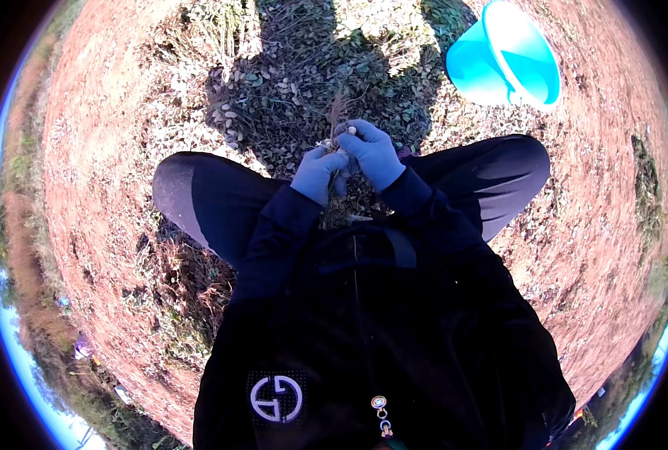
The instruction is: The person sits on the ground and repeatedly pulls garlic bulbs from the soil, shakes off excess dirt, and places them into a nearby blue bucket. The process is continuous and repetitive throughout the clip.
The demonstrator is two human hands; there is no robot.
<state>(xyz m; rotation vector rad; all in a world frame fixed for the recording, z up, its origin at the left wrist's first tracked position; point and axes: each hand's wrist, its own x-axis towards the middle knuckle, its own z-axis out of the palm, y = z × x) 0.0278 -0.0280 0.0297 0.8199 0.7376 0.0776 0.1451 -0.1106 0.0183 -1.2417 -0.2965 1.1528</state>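
Observation:
Both my hands wear light blue-grey gloves and meet over the ground between my bent knees. My left hand (321, 172) is closed around the stems of a dried peanut plant (338, 109), whose thin fibrous end points away from me. Pale pods show at its fingertips. My right hand (372, 152) touches the same bunch, with a pale peanut pod (351, 130) between its thumb and fingers. Loose peanuts (230, 115) lie at the left on a heap of leaves and stems (294, 112) in front of me.
A turquoise plastic bucket (469, 64) stands tilted beyond my right knee. Reddish soil strewn with dry leaves (587, 185) surrounds the heap. More pulled plants (193, 281) lie beside my left thigh. Another strip of plants (646, 185) lies at far right.

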